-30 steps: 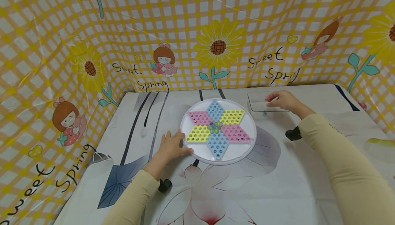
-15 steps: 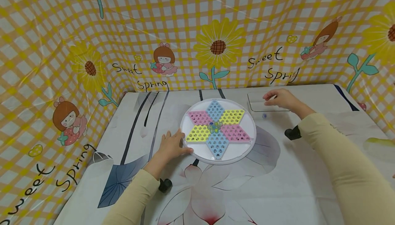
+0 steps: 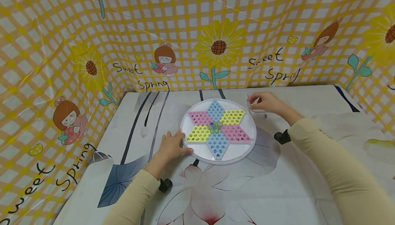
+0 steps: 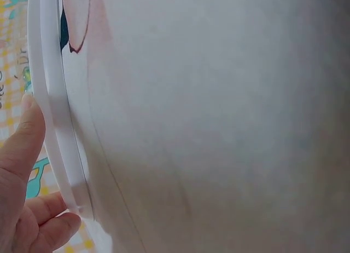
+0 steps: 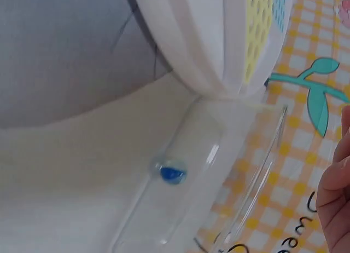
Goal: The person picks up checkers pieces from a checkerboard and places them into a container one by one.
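Note:
A round white Chinese checkers board [image 3: 200, 151] with pink, yellow and blue star points lies on the table, a small cluster of clear marbles [image 3: 215, 127] at its centre. My left hand [image 3: 171, 146] holds the board's left rim, thumb and fingers spread along it; the left wrist view shows the thumb [image 4: 27, 132] and fingertips at the rim. Above a clear plastic box [image 5: 202, 149] at the back right is my right hand [image 3: 265, 102], fingers bent, thumb near the forefinger. I cannot tell whether something small is between them. A clear marble with blue inside [image 5: 173, 173] shows at the box.
A floral cloth [image 3: 234, 197] covers the table. Checked fabric [image 3: 185, 19] with sunflowers hangs behind it and along the sides. Black wrist straps or mounts [image 3: 165, 185] sit by both sleeves.
My right hand has moved left over the box, closer to the board's right edge. The left hand and the board stay where they were.

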{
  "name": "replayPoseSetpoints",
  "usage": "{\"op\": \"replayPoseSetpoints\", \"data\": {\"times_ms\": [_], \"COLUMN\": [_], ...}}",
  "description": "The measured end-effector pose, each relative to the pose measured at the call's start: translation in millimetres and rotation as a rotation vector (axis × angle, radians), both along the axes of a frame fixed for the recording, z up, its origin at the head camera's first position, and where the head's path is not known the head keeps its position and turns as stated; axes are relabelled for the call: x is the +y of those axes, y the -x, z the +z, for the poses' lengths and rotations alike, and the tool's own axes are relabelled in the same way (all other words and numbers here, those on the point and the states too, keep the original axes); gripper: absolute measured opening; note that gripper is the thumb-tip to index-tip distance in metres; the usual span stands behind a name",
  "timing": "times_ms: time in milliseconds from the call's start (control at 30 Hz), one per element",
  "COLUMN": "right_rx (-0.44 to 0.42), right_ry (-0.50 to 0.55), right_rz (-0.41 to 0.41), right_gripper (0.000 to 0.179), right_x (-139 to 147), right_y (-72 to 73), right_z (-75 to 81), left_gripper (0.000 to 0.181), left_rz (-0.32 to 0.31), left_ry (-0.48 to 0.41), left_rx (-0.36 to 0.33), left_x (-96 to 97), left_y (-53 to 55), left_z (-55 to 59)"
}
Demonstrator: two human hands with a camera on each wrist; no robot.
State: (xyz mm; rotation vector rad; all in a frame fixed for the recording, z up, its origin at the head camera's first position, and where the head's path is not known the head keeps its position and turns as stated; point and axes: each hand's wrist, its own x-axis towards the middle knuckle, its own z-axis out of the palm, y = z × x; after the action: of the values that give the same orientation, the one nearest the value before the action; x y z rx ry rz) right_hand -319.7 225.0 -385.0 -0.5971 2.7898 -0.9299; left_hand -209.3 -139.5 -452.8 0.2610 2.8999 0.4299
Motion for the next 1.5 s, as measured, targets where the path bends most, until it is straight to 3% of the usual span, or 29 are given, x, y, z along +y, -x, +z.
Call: {"op": "replayPoseSetpoints", "data": {"times_ms": [333, 800, 1100, 1333, 1500], "right_rx": [0.021, -0.086, -0.069, -0.075, -0.165], "right_ry": [0.027, 0.106, 0.139, 0.078, 0.041], "right_rz": [0.075, 0.1, 0.16, 0.164, 0.148], "right_gripper": [0.027, 0.03, 0.029, 0.026, 0.027], "right_x": [-34, -65, -81, -93, -97], "right_y": [-10.1, -8.6, -11.9, -11.1, -9.6], "right_z": [-3.9, -23.1, -28.1, -29.7, -33.5], "left_gripper": [0.079, 0.078, 0.08, 0.081, 0.08], "left_rz": [0.002, 0.01, 0.012, 0.017, 0.014], "left_ry": [-0.008, -0.01, -0.007, -0.008, -0.016], "left_rx": [-0.005, -0.013, -0.009, -0.009, -0.013], "left_x": [-0.7, -1.1, 0.0, 0.6, 1.4], "left_y": [0.1, -1.6, -0.3, 1.4, 1.6], "left_z": [-0.7, 0.1, -0.2, -1.4, -0.7]}}
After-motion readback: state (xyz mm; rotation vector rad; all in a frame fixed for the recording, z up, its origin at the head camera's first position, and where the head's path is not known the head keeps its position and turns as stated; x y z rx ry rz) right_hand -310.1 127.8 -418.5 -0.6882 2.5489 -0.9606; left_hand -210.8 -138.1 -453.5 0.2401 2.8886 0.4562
